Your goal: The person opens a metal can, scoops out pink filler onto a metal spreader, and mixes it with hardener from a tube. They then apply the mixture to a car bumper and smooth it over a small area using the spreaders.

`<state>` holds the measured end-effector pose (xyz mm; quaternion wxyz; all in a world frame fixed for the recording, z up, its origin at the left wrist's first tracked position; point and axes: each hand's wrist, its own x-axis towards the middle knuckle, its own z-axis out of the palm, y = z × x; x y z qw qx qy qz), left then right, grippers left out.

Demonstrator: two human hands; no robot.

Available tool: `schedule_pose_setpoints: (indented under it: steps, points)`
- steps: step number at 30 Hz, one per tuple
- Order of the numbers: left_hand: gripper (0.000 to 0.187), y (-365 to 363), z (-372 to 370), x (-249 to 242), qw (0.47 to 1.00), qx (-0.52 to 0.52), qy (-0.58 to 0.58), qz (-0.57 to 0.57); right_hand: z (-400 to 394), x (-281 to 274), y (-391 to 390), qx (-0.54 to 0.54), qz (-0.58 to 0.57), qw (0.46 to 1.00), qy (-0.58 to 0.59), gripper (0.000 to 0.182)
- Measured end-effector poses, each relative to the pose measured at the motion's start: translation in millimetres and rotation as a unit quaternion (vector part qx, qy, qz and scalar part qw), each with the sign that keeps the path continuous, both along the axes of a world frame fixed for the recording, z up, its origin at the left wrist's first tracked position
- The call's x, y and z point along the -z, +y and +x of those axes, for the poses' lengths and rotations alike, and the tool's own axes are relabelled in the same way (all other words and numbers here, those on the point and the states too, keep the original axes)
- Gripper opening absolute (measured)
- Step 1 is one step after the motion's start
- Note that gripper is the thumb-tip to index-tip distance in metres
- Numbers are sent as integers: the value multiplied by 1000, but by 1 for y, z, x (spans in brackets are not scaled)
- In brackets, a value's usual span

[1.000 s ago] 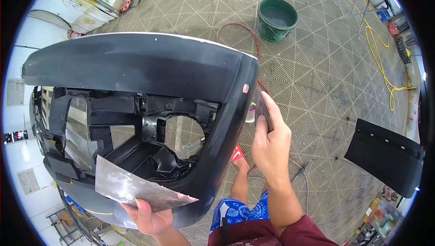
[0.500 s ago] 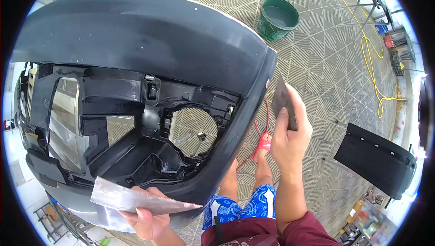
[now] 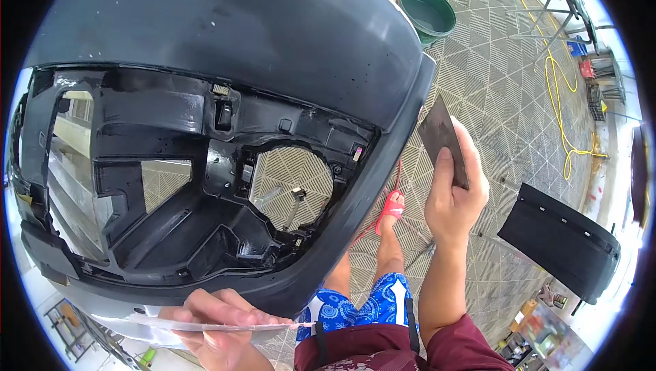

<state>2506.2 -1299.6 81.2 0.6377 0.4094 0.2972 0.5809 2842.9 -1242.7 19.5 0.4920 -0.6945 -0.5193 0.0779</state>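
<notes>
A large dark grey car bumper [image 3: 225, 22] with a black, ribbed inner frame fills the left side of the view. Over its near lower edge, my left hand [image 3: 222, 313] grips a thin metal filler plate [image 3: 154, 324], seen almost edge-on. Pinkish filler clings to the plate's right end. My right hand [image 3: 456, 197] pinches a flat, dark metal filler spreader [image 3: 443, 135] between thumb and fingers. That spreader is held upright beside the bumper's right edge, apart from it.
Behind the bumper's corner stands a green bucket [image 3: 427, 14] of liquid on the patterned floor. A black panel [image 3: 564, 241] lies at right. A yellow hose [image 3: 560, 118] trails along the right wall, near metal stands [image 3: 564, 12]. A red hose [image 3: 398, 176] runs beside my feet.
My left hand has turned the filler plate from showing its broad face to nearly edge-on. My right hand and spreader have shifted slightly right. The bumper appears larger and shifted in view.
</notes>
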Motion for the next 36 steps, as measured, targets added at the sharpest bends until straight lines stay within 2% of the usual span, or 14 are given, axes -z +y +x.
schedule_pose_setpoints:
  steps: [7,17,19,20,22,30,36]
  points:
    - [44,6,7,-6,999,29,-18,-7,-8,0,6,-7,-7,999,-39,37]
    - [42,17,12,-13,1000,25,8,9,-25,1,4,31,-28,999,5,40]
    - [42,26,16,-21,992,117,43,28,-27,0,3,34,-31,999,8,41]
    - [42,22,15,-17,992,117,43,28,-28,-1,3,37,-34,999,5,41]
    - [43,11,14,-9,999,19,-33,5,-29,-1,3,40,-37,999,2,41]
    - [45,7,4,-6,999,29,-14,9,-29,-1,4,17,-8,997,-73,45]
    - [49,7,5,-3,999,5,8,30,-26,7,2,4,19,997,-79,51]
